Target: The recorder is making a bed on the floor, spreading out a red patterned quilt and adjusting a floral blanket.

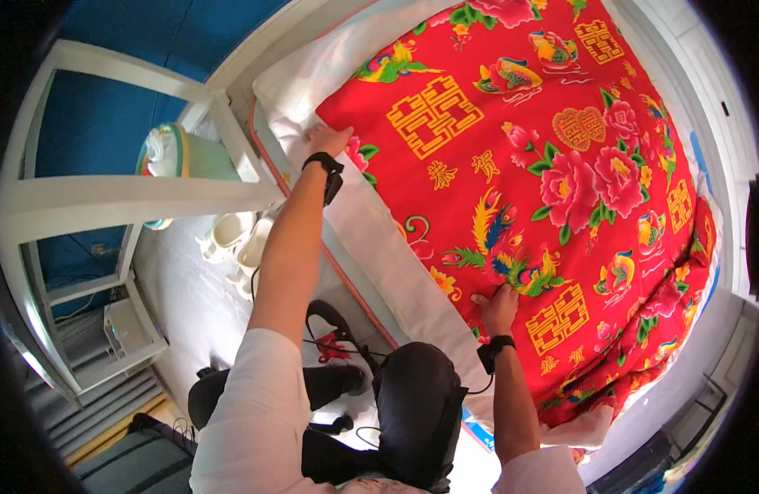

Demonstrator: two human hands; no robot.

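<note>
A red quilt (453, 167) with printed peonies, birds and gold double-happiness characters lies over a bed, bordered by a wide white fabric edge (373, 247). Near the quilt's upper left corner, my left hand (327, 139) is closed on the white border beside the red cloth. My right hand (498, 310) is on the red cloth further down the same side, thumb pointing left; whether its fingers pinch the fabric is hidden. Both wrists wear black straps with small devices. At the lower right the quilt (651, 321) is bunched into folds.
A reddish rail (348, 293) runs along the bed's near side. To the left stand a white frame (139, 194), a pale green bin (200, 154) with a bag inside, and cream clogs (234, 231). A dark shoe with red laces (333, 346) and cables lie by my knees.
</note>
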